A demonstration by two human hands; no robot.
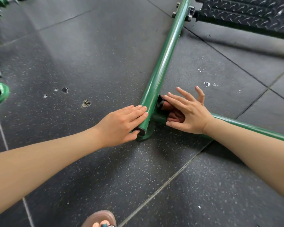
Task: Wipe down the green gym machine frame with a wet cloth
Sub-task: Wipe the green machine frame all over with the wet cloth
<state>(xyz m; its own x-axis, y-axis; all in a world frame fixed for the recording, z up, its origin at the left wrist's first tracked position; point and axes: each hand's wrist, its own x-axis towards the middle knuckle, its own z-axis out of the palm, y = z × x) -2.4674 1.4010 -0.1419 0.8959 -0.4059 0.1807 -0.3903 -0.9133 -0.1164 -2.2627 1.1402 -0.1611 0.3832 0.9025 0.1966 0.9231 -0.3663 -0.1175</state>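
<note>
Green frame tube [164, 63] lies low over the rubber floor [88, 46] | cloth [166, 108], possibly reddish-brown, wedged at tube joint | right hand [188, 113] presses it, fingers spread straight | left hand [123, 125] flat on tube end, holding nothing

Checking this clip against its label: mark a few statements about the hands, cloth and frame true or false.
1. The left hand rests on the end of the green frame tube. True.
2. The right hand presses a white cloth. False: the cloth is reddish-brown and dark.
3. The cloth sits where the two tubes meet. True.
4. The floor is bare wood. False: it is dark speckled rubber floor tiles.
</note>
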